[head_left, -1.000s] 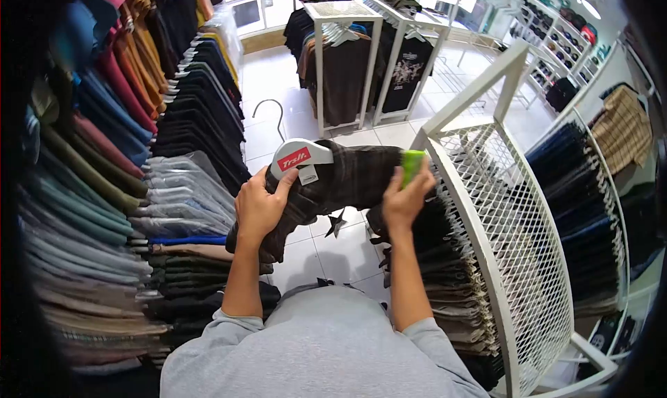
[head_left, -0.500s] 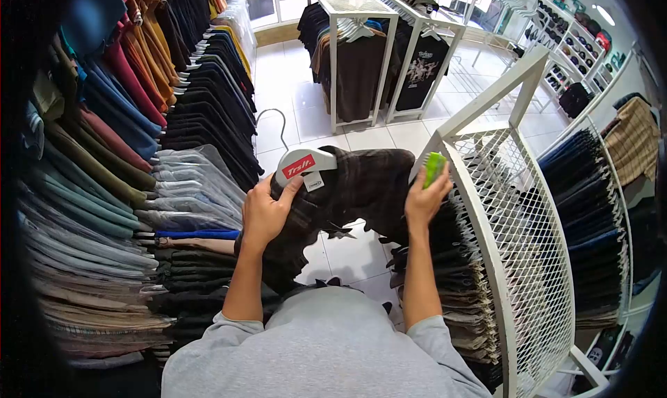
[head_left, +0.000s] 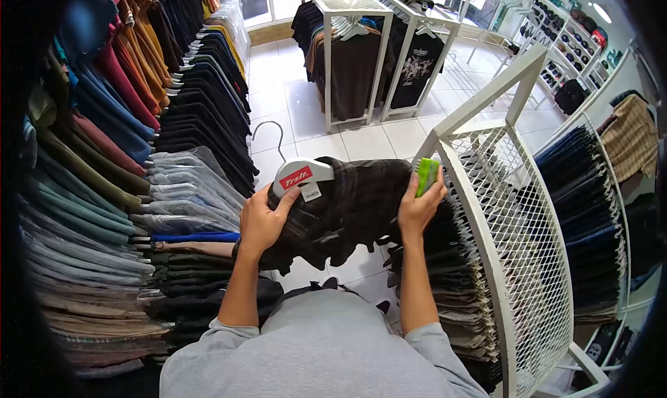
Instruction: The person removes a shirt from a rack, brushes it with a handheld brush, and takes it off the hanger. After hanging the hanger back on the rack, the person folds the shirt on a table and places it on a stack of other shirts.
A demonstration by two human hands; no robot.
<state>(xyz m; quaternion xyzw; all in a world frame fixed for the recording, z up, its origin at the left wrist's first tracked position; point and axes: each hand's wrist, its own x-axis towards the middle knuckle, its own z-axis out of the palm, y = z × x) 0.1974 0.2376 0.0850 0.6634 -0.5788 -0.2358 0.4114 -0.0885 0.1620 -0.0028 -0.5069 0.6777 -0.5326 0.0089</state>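
Observation:
A dark plaid shirt hangs from a white hanger with a red label and a metal hook. My left hand is closed around the hanger and the shirt's collar, thumb on top beside a small white tag. At the shirt's other end, my right hand grips a bright green brush between thumb and fingers. The fingers of that hand lie close against the dark cloth. Below, the shirt's lower edge falls in uneven folds above the floor.
Close on the left are rows of hanging clothes, some in clear plastic. To the right stands a white mesh rack with folded-over trousers beside it. Ahead, white display frames rise from the tiled floor.
The shirt is spread out more, and its cloth now covers part of the floor gap seen before. My right hand has shifted slightly left and down, with the brush turned.

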